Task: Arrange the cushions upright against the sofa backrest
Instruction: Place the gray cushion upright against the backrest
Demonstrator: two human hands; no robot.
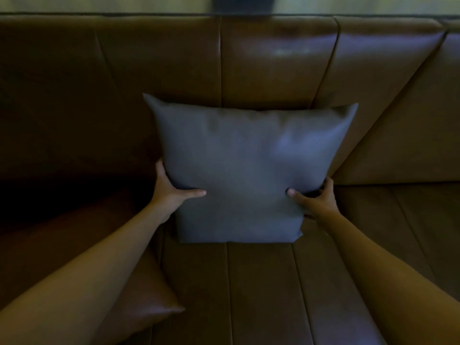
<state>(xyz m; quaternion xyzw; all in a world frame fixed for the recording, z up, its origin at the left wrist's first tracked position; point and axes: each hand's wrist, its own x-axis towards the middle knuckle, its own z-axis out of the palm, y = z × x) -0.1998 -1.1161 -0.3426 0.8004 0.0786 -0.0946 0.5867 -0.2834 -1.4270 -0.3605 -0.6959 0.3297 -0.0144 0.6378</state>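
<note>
A square grey cushion (pixel 244 170) stands upright on the brown leather sofa seat (pixel 261 282), leaning back against the backrest (pixel 273 58). My left hand (pixel 171 188) grips its lower left edge, thumb pressed on the front face. Gripping the lower right edge is my right hand (pixel 316 197), thumb on the front and fingers curled behind. A brown leather cushion (pixel 142 302) lies at the lower left, partly hidden under my left forearm.
The sofa runs on to the left into deep shadow and to the right, where another backrest panel (pixel 410 120) angles away. A pale ledge (pixel 99 5) runs behind the backrest top, with a dark object (pixel 244 2) on it.
</note>
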